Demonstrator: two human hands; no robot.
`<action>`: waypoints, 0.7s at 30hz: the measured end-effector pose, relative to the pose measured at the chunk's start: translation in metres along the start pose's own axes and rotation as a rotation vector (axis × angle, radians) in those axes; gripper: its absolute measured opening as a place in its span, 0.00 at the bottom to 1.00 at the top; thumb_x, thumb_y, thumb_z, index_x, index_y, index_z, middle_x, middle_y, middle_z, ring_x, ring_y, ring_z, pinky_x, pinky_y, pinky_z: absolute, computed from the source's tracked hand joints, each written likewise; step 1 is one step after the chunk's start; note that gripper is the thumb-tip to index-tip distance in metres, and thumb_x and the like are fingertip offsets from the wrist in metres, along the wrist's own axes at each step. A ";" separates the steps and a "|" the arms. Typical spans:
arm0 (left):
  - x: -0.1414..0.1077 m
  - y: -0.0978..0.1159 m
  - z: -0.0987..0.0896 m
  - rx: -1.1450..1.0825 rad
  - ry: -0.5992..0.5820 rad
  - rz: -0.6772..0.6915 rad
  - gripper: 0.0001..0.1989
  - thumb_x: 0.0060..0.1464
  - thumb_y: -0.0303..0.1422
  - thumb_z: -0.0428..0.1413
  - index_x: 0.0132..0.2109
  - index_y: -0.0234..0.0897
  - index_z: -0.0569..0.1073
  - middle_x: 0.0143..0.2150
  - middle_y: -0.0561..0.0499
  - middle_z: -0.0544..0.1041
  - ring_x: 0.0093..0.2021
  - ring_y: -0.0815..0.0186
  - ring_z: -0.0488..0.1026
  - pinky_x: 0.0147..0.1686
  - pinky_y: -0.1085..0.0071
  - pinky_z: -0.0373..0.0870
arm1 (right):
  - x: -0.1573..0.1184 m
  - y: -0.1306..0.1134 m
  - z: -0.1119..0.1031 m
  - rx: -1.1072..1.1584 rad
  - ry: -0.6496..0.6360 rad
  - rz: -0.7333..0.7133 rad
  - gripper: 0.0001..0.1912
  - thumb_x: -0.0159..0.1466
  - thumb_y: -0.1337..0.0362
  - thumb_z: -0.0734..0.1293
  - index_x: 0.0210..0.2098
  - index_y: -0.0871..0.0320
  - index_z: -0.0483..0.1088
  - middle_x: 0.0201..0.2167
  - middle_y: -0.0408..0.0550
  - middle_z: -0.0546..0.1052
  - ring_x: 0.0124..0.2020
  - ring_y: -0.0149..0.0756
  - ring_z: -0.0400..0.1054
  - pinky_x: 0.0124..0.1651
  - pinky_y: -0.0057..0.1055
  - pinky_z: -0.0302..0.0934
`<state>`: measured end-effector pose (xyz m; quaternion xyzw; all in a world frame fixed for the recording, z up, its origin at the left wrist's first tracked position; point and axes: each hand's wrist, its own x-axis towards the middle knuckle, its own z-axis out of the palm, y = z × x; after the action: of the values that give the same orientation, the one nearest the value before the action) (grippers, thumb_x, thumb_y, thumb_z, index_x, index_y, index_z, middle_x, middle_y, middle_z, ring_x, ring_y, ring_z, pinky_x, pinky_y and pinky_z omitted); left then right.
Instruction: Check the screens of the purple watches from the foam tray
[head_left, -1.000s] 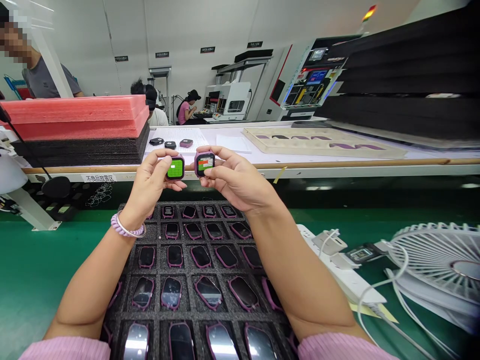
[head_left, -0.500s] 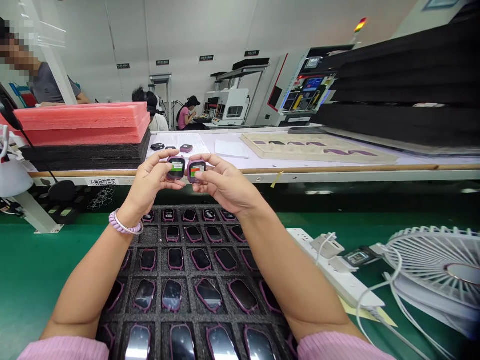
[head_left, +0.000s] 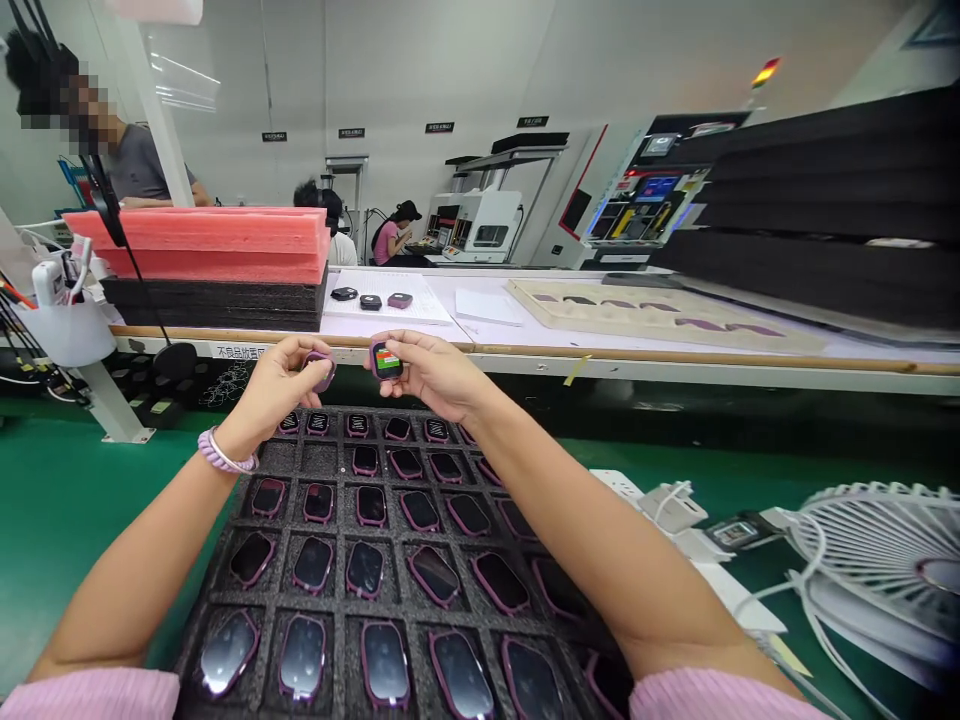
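Observation:
My left hand [head_left: 281, 380] is closed on a purple smartwatch case [head_left: 321, 371], held on a slant between thumb and fingers. In my right hand [head_left: 431, 370] is a second smartwatch case [head_left: 387, 362], its lit screen showing green and orange blocks towards me. Both hands are raised over the far edge of a black foam tray [head_left: 337, 590]. Its square pockets hold many purple-rimmed watch cases with dark screens; a few in the far row show white text. Two pockets in the second row, near my left wrist, hold no watch.
A shelf [head_left: 480, 310] behind the tray bears three small watch cases on paper, red foam sheets [head_left: 217, 245] and a beige tray [head_left: 645, 315]. Black foam trays [head_left: 825, 200] are stacked right. A power strip [head_left: 675, 520] and white fan [head_left: 892, 560] stand right. Co-workers sit beyond.
My hands have moved apart. The left one has shifted left and down and turned its watch, so the lit screen no longer shows. The whole view has swung slightly left.

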<state>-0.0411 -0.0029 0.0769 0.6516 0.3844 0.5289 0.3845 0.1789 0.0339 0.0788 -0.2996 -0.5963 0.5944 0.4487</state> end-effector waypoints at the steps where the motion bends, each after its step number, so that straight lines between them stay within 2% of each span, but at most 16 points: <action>1: -0.004 -0.004 -0.004 0.006 -0.002 -0.012 0.16 0.50 0.37 0.64 0.43 0.34 0.72 0.33 0.53 0.73 0.21 0.76 0.68 0.20 0.80 0.70 | -0.001 0.002 0.000 0.009 0.005 0.029 0.08 0.67 0.66 0.66 0.46 0.61 0.69 0.35 0.52 0.78 0.23 0.33 0.72 0.23 0.25 0.63; 6: -0.024 -0.032 -0.025 0.011 -0.065 -0.133 0.26 0.43 0.33 0.65 0.51 0.36 0.69 0.41 0.51 0.72 0.30 0.72 0.72 0.28 0.76 0.75 | -0.009 0.022 0.003 0.088 -0.026 0.172 0.19 0.58 0.72 0.63 0.50 0.62 0.66 0.38 0.56 0.78 0.28 0.39 0.76 0.30 0.30 0.69; 10: -0.039 -0.066 -0.047 0.067 -0.152 -0.249 0.30 0.46 0.34 0.62 0.56 0.36 0.63 0.49 0.46 0.72 0.32 0.68 0.75 0.31 0.71 0.73 | -0.015 0.056 0.007 0.082 -0.144 0.212 0.31 0.53 0.73 0.68 0.56 0.58 0.60 0.41 0.51 0.77 0.31 0.37 0.76 0.34 0.29 0.70; 12: -0.046 -0.082 -0.059 0.230 -0.212 -0.244 0.27 0.48 0.36 0.60 0.55 0.36 0.64 0.48 0.45 0.73 0.34 0.64 0.75 0.34 0.68 0.73 | -0.016 0.074 0.012 -0.082 -0.220 0.173 0.34 0.53 0.74 0.69 0.58 0.57 0.58 0.41 0.49 0.76 0.31 0.35 0.75 0.34 0.30 0.70; 15: -0.054 -0.101 -0.074 0.545 -0.267 -0.194 0.23 0.49 0.39 0.61 0.51 0.37 0.69 0.44 0.46 0.75 0.43 0.56 0.73 0.45 0.59 0.72 | -0.014 0.097 0.024 -0.596 -0.258 0.057 0.26 0.59 0.72 0.68 0.57 0.60 0.62 0.37 0.48 0.74 0.33 0.39 0.74 0.38 0.37 0.72; 17: -0.057 -0.107 -0.080 0.650 -0.267 -0.185 0.22 0.48 0.40 0.63 0.50 0.38 0.72 0.47 0.44 0.74 0.51 0.50 0.69 0.54 0.53 0.67 | -0.011 0.108 0.033 -0.847 -0.218 -0.021 0.22 0.60 0.70 0.72 0.53 0.61 0.68 0.40 0.51 0.72 0.42 0.45 0.73 0.48 0.43 0.69; 19: -0.058 -0.111 -0.083 0.682 -0.268 -0.186 0.23 0.48 0.42 0.63 0.51 0.39 0.75 0.50 0.43 0.72 0.56 0.47 0.64 0.60 0.48 0.60 | -0.007 0.117 0.043 -0.941 -0.163 -0.062 0.20 0.58 0.67 0.76 0.49 0.61 0.72 0.48 0.55 0.68 0.53 0.53 0.67 0.57 0.50 0.62; 21: -0.058 -0.111 -0.085 0.715 -0.303 -0.192 0.26 0.50 0.44 0.62 0.55 0.42 0.75 0.50 0.43 0.70 0.57 0.46 0.62 0.62 0.48 0.58 | -0.003 0.124 0.051 -1.021 -0.129 -0.071 0.20 0.59 0.63 0.77 0.49 0.60 0.74 0.52 0.57 0.65 0.58 0.57 0.61 0.61 0.55 0.55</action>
<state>-0.1442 -0.0024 -0.0349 0.7761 0.5425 0.2212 0.2333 0.1132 0.0230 -0.0379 -0.4228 -0.8467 0.2290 0.2277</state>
